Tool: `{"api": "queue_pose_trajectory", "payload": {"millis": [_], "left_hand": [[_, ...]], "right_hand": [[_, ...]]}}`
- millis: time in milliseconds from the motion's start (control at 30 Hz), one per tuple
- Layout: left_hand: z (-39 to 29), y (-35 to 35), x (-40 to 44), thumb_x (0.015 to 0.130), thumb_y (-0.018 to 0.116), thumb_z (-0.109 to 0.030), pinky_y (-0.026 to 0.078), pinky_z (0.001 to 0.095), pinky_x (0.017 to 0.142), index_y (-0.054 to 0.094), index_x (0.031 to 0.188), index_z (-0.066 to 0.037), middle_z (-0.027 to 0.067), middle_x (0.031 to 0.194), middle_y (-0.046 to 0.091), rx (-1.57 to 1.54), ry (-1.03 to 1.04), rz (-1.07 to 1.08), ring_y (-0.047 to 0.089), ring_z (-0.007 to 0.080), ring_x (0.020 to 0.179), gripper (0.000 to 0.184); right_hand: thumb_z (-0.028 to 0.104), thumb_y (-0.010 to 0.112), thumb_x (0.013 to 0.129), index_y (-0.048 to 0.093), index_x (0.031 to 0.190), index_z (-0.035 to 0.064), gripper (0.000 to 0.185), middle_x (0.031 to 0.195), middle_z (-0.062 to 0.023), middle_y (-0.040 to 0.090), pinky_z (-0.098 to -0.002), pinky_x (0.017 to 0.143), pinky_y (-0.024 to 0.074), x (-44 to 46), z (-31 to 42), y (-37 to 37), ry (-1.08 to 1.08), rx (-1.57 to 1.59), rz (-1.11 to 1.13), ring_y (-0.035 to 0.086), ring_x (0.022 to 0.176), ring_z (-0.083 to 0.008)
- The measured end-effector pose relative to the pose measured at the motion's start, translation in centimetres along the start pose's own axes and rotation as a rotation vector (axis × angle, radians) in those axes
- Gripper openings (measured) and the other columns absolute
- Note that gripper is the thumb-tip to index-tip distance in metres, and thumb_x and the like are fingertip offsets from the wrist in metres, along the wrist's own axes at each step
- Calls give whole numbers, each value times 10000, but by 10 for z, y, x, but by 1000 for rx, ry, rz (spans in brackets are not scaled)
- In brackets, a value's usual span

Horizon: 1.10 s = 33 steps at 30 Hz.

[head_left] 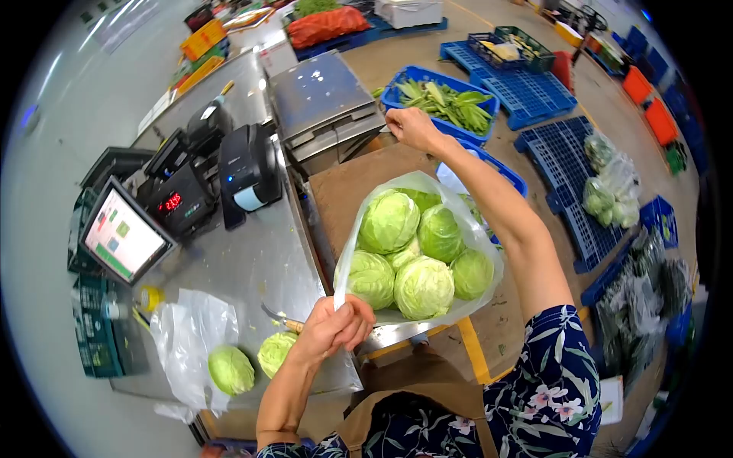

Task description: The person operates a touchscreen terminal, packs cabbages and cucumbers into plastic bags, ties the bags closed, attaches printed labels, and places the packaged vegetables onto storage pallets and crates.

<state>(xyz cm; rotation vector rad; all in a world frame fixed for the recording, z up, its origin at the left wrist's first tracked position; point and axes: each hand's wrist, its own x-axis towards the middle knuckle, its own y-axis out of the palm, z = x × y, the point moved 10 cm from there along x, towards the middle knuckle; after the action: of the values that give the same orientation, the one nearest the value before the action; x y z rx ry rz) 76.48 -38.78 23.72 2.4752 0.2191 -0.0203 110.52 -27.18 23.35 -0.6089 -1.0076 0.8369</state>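
A clear plastic bag [492, 284] full of several green cabbages [424, 288] sits in front of me, its mouth spread wide. My left hand [336, 330] is closed on the near left rim of the bag. Beside that hand, a curved knife with a wooden handle [293, 324] lies on the steel table, partly hidden. Two loose cabbages [230, 370] rest on the table to the left. My right hand [416, 128] is stretched forward, away from the bag, between the platform scale and a blue crate of leafy greens [492, 126]. Its fingers are curled, and what they hold is hidden.
On the steel table [221, 267] stand a screen [124, 233], a red-digit display [175, 202], a label printer [250, 169] and crumpled plastic bags [195, 336]. A platform scale [321, 95] stands ahead. Blue pallets [569, 183] and bagged vegetables [615, 187] are on the right.
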Motion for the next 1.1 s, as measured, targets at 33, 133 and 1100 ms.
{"api": "queue_pose_trajectory", "payload": {"millis": [33, 133, 1100], "left_hand": [[2, 4, 2, 978, 454, -313, 374, 265, 543, 604, 917, 42, -34, 451, 390, 46, -18, -15, 415, 93, 419, 391], [7, 8, 5, 939, 529, -373, 358, 244, 493, 620, 874, 64, -29, 433, 388, 89, -59, -78, 396, 81, 383, 451], [60, -50, -39, 906, 381, -198, 520, 448, 758, 520, 1139, 30, 181, 954, 615, -753, -14, -481, 625, 305, 824, 355]], "right_hand": [[103, 556, 766, 618, 792, 57, 81, 761, -183, 637, -475, 643, 482, 2, 9, 8, -46, 16, 20, 605, 737, -401], [107, 553, 767, 614, 789, 51, 86, 746, -186, 633, -473, 631, 478, 0, 40, 45, -175, 65, 112, 608, 726, -396], [343, 727, 757, 516, 1134, -84, 608, 975, -241, 601, -431, 798, 429, -209, 123, -101, 224, -565, 93, 588, 904, -389]]}}
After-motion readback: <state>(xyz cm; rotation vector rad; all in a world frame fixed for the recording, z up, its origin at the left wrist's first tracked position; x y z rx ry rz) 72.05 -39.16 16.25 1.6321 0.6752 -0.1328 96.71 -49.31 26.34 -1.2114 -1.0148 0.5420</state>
